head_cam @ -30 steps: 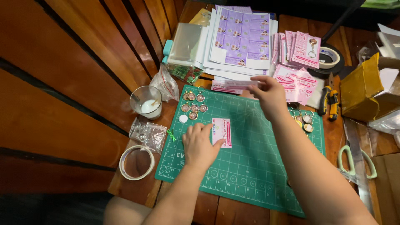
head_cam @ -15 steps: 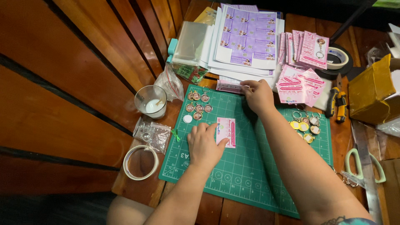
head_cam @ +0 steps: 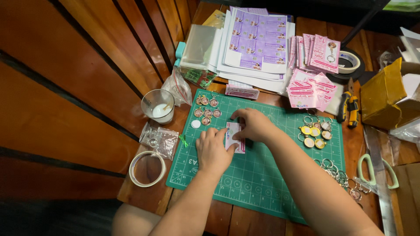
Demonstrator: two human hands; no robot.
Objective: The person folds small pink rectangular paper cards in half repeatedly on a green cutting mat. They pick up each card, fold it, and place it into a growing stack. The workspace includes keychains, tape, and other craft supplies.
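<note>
Both hands are working on one small pink-and-white card (head_cam: 235,136), which is lying near the middle of the green cutting mat (head_cam: 271,183).

Left hand (head_cam: 213,150): fingers are lying nearly flat and slightly spread, fingertips pressing on the card's left edge. Not clenched, not pinching as far as I can see.

Right hand (head_cam: 253,124): fingers are curling down onto the card's top and right side, tips touching it. The underside is hidden, so this is probably a light pinch, but I can't confirm it's actually gripping.

Containers, all placed relative to the mat:
- Clear plastic cup (head_cam: 158,106) is sitting just off the mat's upper-left corner, holding a shallow layer of white liquid with a stick resting in it.
- Small clear zip bag (head_cam: 159,140) is lying just left of the mat, with what look like metal rings inside.
- Another clear bag (head_cam: 178,88) is sitting above the mat's upper-left corner; contents are unreadable.
- Tape roll (head_cam: 147,168) is lying off the lower-left corner.
- Yellow cardboard box (head_cam: 387,98) is standing well off to the right.

On the mat: round photo charms (head_cam: 206,112) are clustering at upper left, and gold keyring charms (head_cam: 313,131) are sitting near the right edge. A stack of printed purple sheets (head_cam: 258,41) is lying above the mat.
</note>
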